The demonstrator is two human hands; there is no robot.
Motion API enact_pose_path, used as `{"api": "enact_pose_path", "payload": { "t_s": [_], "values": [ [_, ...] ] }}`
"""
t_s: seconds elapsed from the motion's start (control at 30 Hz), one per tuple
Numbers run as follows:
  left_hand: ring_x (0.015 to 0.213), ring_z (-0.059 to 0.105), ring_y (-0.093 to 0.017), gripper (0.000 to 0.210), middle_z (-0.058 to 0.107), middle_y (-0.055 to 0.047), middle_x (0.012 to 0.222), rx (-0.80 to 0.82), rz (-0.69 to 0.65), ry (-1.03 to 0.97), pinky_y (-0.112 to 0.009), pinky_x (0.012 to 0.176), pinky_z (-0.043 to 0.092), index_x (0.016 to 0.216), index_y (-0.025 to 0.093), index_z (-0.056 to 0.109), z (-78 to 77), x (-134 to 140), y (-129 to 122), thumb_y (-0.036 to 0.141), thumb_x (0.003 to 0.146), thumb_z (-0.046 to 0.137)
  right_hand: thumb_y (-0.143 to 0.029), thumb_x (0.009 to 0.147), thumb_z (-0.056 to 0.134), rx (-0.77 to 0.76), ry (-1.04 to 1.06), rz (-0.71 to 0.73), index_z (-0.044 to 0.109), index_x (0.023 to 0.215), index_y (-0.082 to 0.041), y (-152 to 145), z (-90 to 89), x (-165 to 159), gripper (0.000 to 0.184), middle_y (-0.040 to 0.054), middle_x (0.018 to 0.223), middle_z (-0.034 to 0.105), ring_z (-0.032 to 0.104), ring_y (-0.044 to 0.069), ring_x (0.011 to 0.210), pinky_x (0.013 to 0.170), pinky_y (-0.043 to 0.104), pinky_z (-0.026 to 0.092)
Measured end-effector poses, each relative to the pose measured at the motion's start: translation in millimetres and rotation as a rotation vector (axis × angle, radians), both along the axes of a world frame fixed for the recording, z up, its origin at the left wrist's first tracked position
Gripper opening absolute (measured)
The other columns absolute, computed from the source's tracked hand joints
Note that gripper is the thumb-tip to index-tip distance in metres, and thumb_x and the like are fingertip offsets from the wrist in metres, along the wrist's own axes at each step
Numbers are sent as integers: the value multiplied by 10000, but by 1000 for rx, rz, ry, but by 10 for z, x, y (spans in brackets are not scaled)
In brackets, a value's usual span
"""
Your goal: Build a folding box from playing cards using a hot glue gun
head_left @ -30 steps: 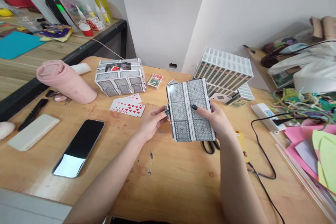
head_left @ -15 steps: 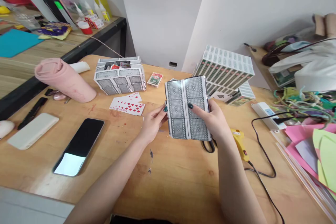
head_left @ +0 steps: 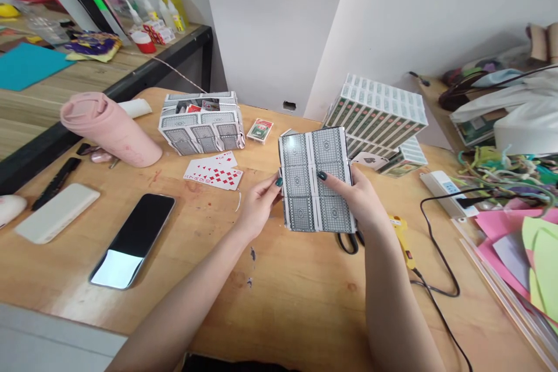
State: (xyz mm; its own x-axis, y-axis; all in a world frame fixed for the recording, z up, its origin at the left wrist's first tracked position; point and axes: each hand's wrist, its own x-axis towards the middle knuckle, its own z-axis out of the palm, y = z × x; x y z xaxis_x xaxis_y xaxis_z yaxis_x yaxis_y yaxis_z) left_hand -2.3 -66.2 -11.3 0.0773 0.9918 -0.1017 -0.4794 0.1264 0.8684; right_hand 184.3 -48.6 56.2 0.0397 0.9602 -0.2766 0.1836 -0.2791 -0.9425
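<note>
Between my two hands is a panel of playing cards (head_left: 299, 183), joined side by side with their grey patterned backs facing me. My right hand (head_left: 360, 195) grips its right edge, thumb lying across the front and fingers hidden behind. At the left edge, my left hand (head_left: 261, 200) pinches the panel with thumb and fingertips. Beyond it stands a box built of playing cards (head_left: 203, 125), its top partly open with cards inside. Several loose diamond cards (head_left: 213, 171) lie fanned before that box. Black scissor handles (head_left: 347, 243) show beneath the panel.
Stacked card decks (head_left: 375, 113) stand at the back right, near a single card pack (head_left: 260, 130). A yellow glue gun (head_left: 403, 238) with its cable and a power strip (head_left: 447, 192) lie on the right. Leftward are a phone (head_left: 133, 241), a white power bank (head_left: 56, 213) and a pink tumbler (head_left: 113, 128).
The whole view has shifted slightly, moving the table items a little in the picture. Both hands keep their hold on the panel, which looks almost unchanged.
</note>
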Motion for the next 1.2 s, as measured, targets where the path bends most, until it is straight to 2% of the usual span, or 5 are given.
{"api": "enact_pose_path", "payload": {
  "t_s": [0.23, 0.37, 0.67, 0.97, 1.2],
  "values": [
    [915, 606, -135, 372, 679, -20, 1147, -29, 29, -54, -295, 886, 454, 1136, 283, 677, 7, -12, 0, 339, 768, 695, -540, 642, 740, -17, 34, 9, 596, 1051, -241, 16, 3, 12, 527, 77, 1071, 687, 658, 293, 945, 758, 420, 555],
    [980, 608, -173, 352, 677, -36, 1164, -28, 32, -60, -320, 908, 453, 1115, 265, 693, 35, 1, -5, 336, 769, 692, -542, 639, 744, -12, 34, 3, 597, 1051, -248, 7, 3, 2, 527, 75, 1040, 689, 661, 295, 923, 752, 431, 554],
    [926, 634, -185, 373, 709, -51, 1075, -18, 61, 37, -307, 820, 493, 1099, 230, 698, 37, 17, -7, 404, 770, 672, -552, 647, 731, 5, -17, 6, 601, 1038, -246, 16, -19, 0, 513, 69, 1055, 692, 661, 289, 929, 747, 415, 553],
    [843, 644, -167, 370, 728, -38, 964, -28, 37, 95, -280, 746, 504, 1114, 218, 691, 20, -4, 7, 389, 789, 645, -524, 622, 765, -38, 40, -21, 594, 1040, -251, 4, -12, -34, 528, 75, 1020, 698, 666, 305, 902, 737, 448, 552],
    [768, 642, -145, 387, 735, -47, 942, -61, 46, 70, -290, 752, 508, 1092, 207, 706, -8, -11, 28, 376, 744, 696, -520, 659, 741, -51, 60, 15, 595, 1054, -263, 14, -56, -33, 493, 62, 1026, 692, 659, 299, 929, 806, 469, 538]
  ]
}}
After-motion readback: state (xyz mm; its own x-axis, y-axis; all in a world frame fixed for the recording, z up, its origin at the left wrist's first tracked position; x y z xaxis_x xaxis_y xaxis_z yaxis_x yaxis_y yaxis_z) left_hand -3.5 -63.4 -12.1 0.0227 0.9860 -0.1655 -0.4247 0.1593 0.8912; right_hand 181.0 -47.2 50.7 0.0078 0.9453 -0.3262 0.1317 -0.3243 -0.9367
